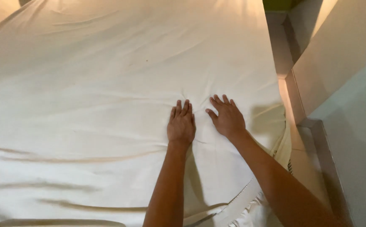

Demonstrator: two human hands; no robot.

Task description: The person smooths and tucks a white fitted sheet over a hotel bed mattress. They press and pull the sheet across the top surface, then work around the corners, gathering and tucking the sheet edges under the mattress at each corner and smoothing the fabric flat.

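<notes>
**Pressing a white sheet flat on the bed**

Pressing down side by side, both hands lie palm-down on a white sheet (107, 84) that covers the bed. The left hand (181, 124) rests flat with its fingers held close together, pointing away from the person. The right hand (227, 117) lies just beside it, fingers spread a little wider and the thumb angled toward the left hand. Neither hand grips anything; both are opened out and touching the cloth only with palms and fingers. A small gap separates the two hands.

The sheet stretches far beyond the fingertips and well out to the left of the left hand, filling most of the view. Small creases gather in the cloth just ahead of the fingertips and between the hands. Longer, soft folds (65, 159) run across the sheet to the left of the left forearm and nearer the person.

To the right of the right hand the sheet drops over the edge of the bed (280, 138). Below the right forearm, a bunched bit of white fabric (250, 212) hangs at that edge. Farther right of the right hand stands a pale wall (342, 67), with a narrow strip of floor (305, 164) between it and the bed.
</notes>
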